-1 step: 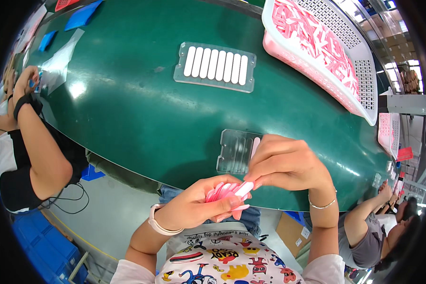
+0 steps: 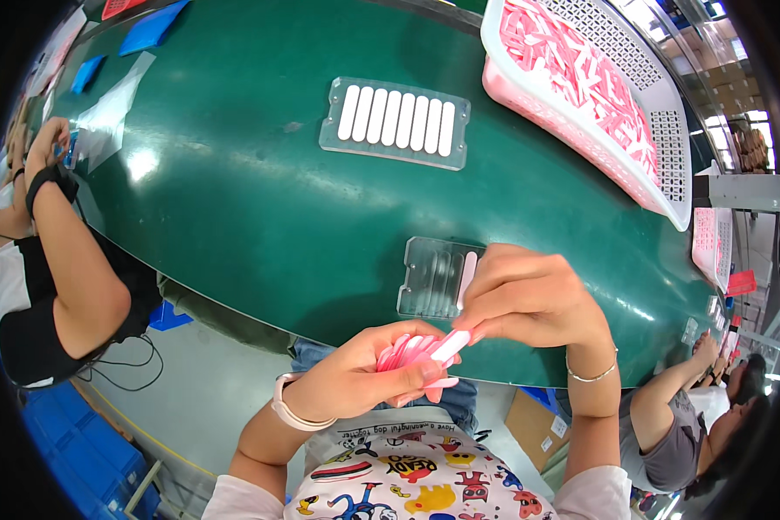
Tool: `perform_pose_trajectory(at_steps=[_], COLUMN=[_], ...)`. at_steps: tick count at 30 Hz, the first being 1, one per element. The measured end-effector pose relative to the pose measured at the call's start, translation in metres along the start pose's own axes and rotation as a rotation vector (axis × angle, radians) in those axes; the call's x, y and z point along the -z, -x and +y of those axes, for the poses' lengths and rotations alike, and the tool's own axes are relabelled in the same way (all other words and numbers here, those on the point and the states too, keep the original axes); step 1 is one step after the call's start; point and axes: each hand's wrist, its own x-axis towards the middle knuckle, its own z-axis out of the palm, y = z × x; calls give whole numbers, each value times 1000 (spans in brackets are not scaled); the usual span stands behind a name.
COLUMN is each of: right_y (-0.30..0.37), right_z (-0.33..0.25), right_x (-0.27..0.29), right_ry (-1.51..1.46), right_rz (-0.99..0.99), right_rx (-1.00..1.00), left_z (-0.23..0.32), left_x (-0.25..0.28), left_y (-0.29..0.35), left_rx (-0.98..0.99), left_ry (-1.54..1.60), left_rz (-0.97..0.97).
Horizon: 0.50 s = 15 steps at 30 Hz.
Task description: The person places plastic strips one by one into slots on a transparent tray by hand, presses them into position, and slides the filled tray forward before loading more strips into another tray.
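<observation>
My left hand (image 2: 351, 371) is closed around a bunch of small pink and white round-ended strips (image 2: 400, 352), which look like mini nail files. Between the fingertips of my right hand (image 2: 529, 299) is the upper end of one white strip (image 2: 451, 346); its lower end lies against the left thumb. Just beyond the hands a clear plastic tray (image 2: 413, 299) with slots lies on the table, partly hidden by the right hand. One pale pink strip (image 2: 468, 272) sits in that tray. Farther off, a second clear tray (image 2: 328, 130) holds a row of several white strips (image 2: 393, 120).
A white perforated basket (image 2: 572, 143) full of pink and white strips stands at the far right of the green table (image 2: 251, 191). Clear plastic sheets (image 2: 117, 117) and blue pieces (image 2: 152, 30) lie far left. Other people work at left (image 2: 82, 260) and right (image 2: 667, 425).
My right hand has shifted slightly right, drawing the pinched strip a little farther out of the bunch. The left hand stays about where it was.
</observation>
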Motion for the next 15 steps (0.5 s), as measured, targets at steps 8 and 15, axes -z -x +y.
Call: perform_pose_trajectory(at_steps=[8,15], right_y=[1,-2], right_z=[-5,-5], right_x=[13,24], right_ry=[13,150], right_rz=[142,23], right_rx=[-46,-410], left_z=[-6,-4], left_x=[-5,-8], left_y=[4,5], left_rx=[-93,-157], left_ry=[-104,-310], left_rz=[147,266])
